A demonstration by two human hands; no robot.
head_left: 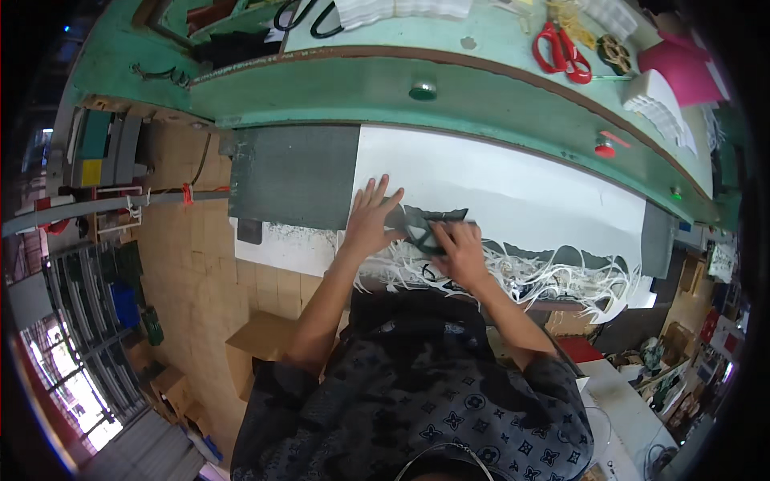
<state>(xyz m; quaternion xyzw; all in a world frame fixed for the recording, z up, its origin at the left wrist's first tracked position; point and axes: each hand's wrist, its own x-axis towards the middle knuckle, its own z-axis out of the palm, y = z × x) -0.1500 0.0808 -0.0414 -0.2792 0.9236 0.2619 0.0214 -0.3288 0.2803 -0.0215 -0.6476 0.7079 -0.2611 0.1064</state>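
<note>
Left hand (370, 218) flat, fingers (377, 192) spread apart, pressing on white sheet (497, 188) beside dark cutting die (429, 228), likely to keep sheet from sliding. Right hand (461, 252) fingers curled together over the die, clamped on its near edge, seemingly positioning it. Die lying on sheet at near edge, between both hands. Tangled white offcut strips (553, 276) hanging off sheet edge just right of right hand. Dark grey pad (293, 176) left of sheet. Green press bench (449, 96) beyond, carrying red scissors (561, 50), black scissors (301, 16), pink foam (686, 68)
</note>
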